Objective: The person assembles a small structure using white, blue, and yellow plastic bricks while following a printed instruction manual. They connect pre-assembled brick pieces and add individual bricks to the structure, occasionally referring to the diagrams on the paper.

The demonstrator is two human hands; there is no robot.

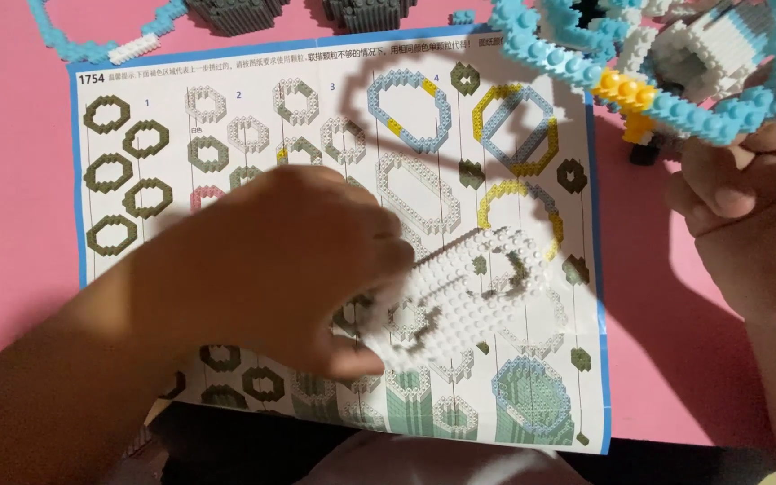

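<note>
Nearest the lens, the left hand (pixel 262 269) comes in from seven o'clock across the lower half of the view, its grip pinching the near end of a white brick plate (pixel 473 292). That plate lies just at three o'clock of the knuckles, touching the fingertips; its long axis runs from seven o'clock up toward one o'clock. It is an elongated, rounded slab of tiny studded bricks, all white, with a few small openings through which the paper below shows. It sits low over the instruction sheet (pixel 119 260), a blue-bordered page printed with olive, white, yellow and pale blue ring diagrams, spread on the pink table (pixel 11 224).

Further toward three o'clock, the right hand (pixel 747 224) rises at the edge of the view. Its grip is pressed around the lower rim of a light blue and white brick model (pixel 675 63), a ringed build with a yellow bead-like band, held up at one o'clock, well apart from the plate. Of the two hands, the left is the one on the plate.

At eleven o'clock a loose light blue brick chain (pixel 74 40) lies on the table.
</note>
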